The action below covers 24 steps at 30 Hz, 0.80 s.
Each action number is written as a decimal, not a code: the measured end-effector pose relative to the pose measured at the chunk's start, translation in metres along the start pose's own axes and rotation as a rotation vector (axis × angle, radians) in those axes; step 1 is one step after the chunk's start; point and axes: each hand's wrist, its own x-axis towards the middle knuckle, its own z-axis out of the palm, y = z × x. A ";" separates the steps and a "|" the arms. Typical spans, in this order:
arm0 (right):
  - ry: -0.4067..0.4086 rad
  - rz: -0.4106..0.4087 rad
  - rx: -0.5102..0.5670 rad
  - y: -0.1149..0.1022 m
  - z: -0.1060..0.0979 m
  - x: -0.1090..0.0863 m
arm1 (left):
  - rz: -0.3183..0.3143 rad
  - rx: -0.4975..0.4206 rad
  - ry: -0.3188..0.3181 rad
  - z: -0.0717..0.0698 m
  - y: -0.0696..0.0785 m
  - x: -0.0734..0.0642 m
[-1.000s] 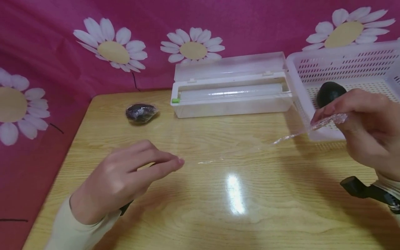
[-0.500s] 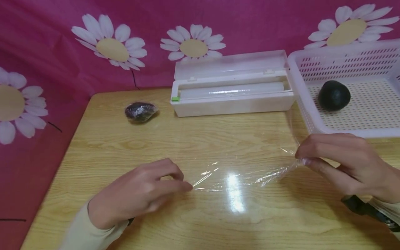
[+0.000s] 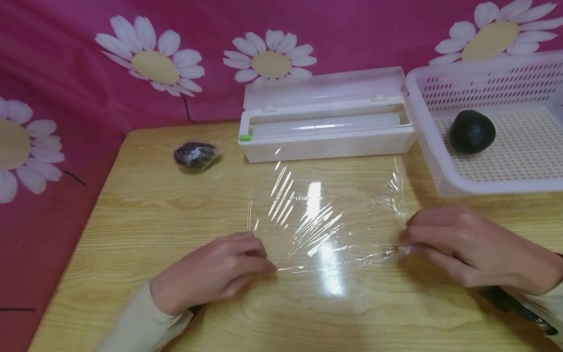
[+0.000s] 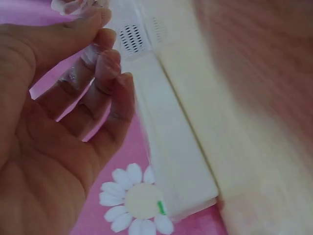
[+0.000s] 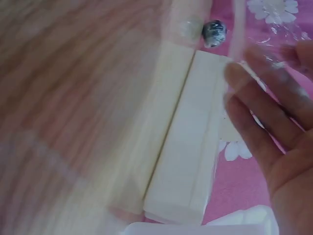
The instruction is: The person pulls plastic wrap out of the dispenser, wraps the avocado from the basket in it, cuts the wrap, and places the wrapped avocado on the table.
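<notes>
A clear sheet of cling film stretches from its white dispenser box toward the front of the table. My left hand pinches the film's near left corner between thumb and fingertips. At the near right corner, my right hand pinches the film, which is bunched and creased there. The dispenser's lid stands raised, and the white roll shows inside. In the left wrist view, the thumb and fingertips of the left hand meet at the film.
A dark avocado-shaped fruit wrapped in film lies at the table's back left. Right of the dispenser stands a white perforated basket holding a dark, unwrapped fruit. A pink flowered cloth hangs behind the wooden table.
My right hand has come down and nearer from beside the basket, drawing the film out. My left hand has moved nearer and slightly right. The film is now spread wider and flatter.
</notes>
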 end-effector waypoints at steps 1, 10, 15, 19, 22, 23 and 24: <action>-0.017 0.009 -0.017 0.001 0.001 -0.002 | -0.003 0.000 -0.012 0.002 -0.001 0.000; -0.170 0.125 -0.103 -0.001 0.003 -0.018 | -0.042 -0.054 -0.049 0.016 -0.008 0.001; -0.170 0.100 -0.097 0.000 0.007 -0.025 | -0.050 -0.056 -0.062 0.021 -0.009 0.001; -0.170 0.102 -0.097 -0.001 0.008 -0.030 | -0.065 -0.055 -0.079 0.024 -0.010 0.001; -0.182 0.115 -0.112 -0.002 0.007 -0.032 | -0.087 -0.055 -0.097 0.027 -0.010 0.000; -0.184 0.118 -0.116 -0.002 0.007 -0.033 | -0.096 -0.054 -0.102 0.028 -0.010 0.000; -0.184 0.121 -0.117 -0.003 0.008 -0.033 | -0.106 -0.054 -0.108 0.029 -0.010 0.000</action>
